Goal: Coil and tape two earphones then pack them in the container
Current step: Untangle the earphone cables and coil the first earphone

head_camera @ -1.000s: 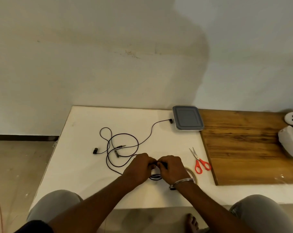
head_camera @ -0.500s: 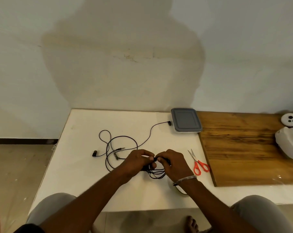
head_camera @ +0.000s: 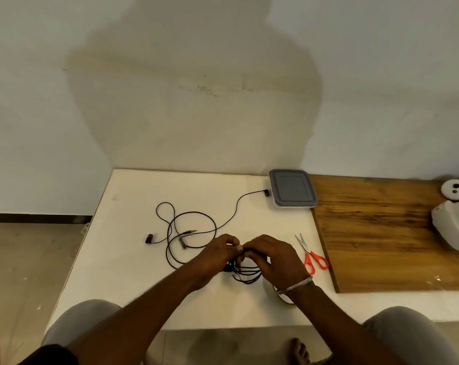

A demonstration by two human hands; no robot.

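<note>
We note left hand (head_camera: 218, 255) and right hand (head_camera: 275, 259) both pinching the coiled earphone (head_camera: 245, 273) low over the table (head_camera: 144, 285), probably so its loops cannot spring apart before taping; second earphone (head_camera: 191, 225) lies uncoiled beside it, lidded container (head_camera: 293, 188) beyond.

i see bare forearms (head_camera: 149, 312), a thin silver bangle (head_camera: 299, 283) behind the right hand (head_camera: 275, 259), grey trousers (head_camera: 83, 320) on both knees, a dark garment (head_camera: 52, 355) lower left, one bare foot (head_camera: 299, 350).
</note>
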